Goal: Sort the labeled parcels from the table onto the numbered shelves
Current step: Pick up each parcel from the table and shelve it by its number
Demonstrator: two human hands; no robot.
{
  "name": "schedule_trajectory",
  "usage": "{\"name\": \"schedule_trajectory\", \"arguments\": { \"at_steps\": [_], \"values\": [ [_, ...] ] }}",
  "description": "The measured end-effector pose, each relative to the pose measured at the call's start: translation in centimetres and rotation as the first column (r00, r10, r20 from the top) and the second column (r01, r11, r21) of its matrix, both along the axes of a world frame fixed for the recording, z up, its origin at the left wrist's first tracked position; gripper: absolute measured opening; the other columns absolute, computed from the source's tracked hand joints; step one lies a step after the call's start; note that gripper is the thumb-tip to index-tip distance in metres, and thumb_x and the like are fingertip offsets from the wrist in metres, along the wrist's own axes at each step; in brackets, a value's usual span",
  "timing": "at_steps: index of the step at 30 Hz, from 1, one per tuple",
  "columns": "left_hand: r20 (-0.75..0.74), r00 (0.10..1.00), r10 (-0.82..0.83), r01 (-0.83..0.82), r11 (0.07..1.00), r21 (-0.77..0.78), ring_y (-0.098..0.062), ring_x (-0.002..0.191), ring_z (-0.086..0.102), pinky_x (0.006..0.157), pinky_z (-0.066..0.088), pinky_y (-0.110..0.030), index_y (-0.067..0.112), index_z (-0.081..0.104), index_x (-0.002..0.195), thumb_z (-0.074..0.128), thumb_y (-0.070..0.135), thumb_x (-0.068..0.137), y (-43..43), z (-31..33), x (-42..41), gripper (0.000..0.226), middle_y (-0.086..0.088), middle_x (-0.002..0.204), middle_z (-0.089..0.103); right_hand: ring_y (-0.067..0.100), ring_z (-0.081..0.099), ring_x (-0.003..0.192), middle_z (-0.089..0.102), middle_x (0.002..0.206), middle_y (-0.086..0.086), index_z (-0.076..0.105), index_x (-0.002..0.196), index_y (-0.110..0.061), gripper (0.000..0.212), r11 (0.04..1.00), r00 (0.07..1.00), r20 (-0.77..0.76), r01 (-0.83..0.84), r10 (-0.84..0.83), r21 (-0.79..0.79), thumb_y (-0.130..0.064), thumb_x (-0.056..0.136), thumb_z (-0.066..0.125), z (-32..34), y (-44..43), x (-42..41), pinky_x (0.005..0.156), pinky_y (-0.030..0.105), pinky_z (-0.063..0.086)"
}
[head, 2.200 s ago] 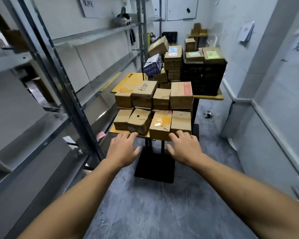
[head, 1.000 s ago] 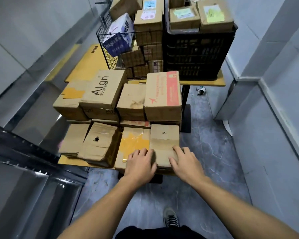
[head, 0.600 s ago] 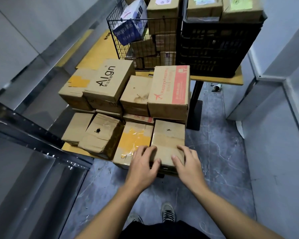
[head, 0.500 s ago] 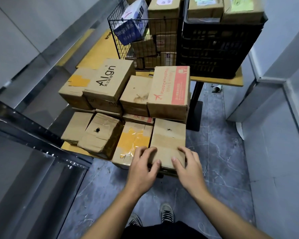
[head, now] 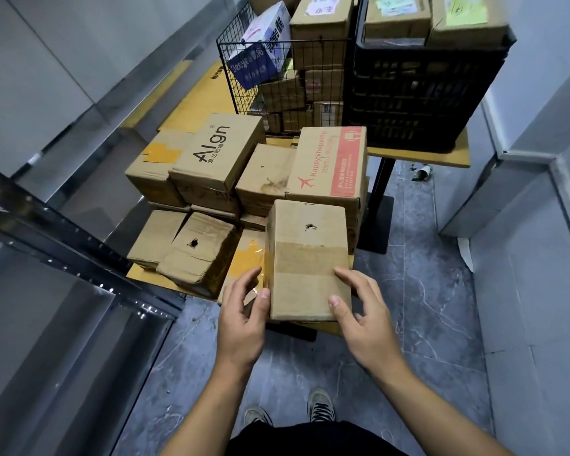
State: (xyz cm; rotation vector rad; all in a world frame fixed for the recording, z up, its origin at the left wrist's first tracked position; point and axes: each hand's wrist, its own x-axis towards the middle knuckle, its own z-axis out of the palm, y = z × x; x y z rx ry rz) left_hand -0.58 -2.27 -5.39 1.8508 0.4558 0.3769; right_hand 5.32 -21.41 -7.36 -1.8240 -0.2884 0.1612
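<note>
A plain brown cardboard parcel with a small hole in its top is raised a little above the front right of the parcel pile. My left hand grips its near left edge, thumb on top. My right hand grips its near right edge, thumb on top. Both sets of fingers reach under the box and are hidden. Several more parcels lie stacked on the yellow table, among them an "Align" box and a red-striped box. No label shows on the held parcel's top.
Grey metal shelves run along the left. At the table's far end stand a wire basket and a black crate, both with parcels. The grey floor lies to the right, a wall beyond. My shoes show below.
I stepped up to the table and both hands closed on the front right parcel. It has since risen off the pile and come toward me.
</note>
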Motion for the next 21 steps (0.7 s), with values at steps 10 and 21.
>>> {"name": "schedule_trajectory", "arguments": {
  "at_steps": [10,21],
  "values": [
    [0.095,0.995,0.008,0.016,0.969,-0.246,-0.011,0.121,0.057,0.094,0.053,-0.036,0.052,0.046,0.131,0.068,0.049,0.079,0.9,1.6,-1.1,0.056,0.010,0.131,0.057,0.002,0.046,0.133,0.051,0.142,-0.013,0.052,0.130,-0.055,0.038,0.987,0.988,-0.005,-0.157,0.157,-0.024,-0.033,0.099,0.060,1.8,2.0,0.9,0.105,0.015,0.040],
    [0.164,0.984,-0.066,0.083,0.991,-0.102,-0.012,0.124,0.055,0.094,0.052,-0.027,0.044,0.046,0.138,0.058,0.044,0.087,0.6,2.6,-1.2,0.052,0.010,0.129,0.058,0.004,0.057,0.124,0.059,0.133,-0.018,0.041,0.120,-0.069,0.051,0.962,0.970,-0.182,-0.110,0.159,0.251,-0.053,0.081,0.069,2.9,3.1,0.4,0.105,0.038,0.049]
  ]
}}
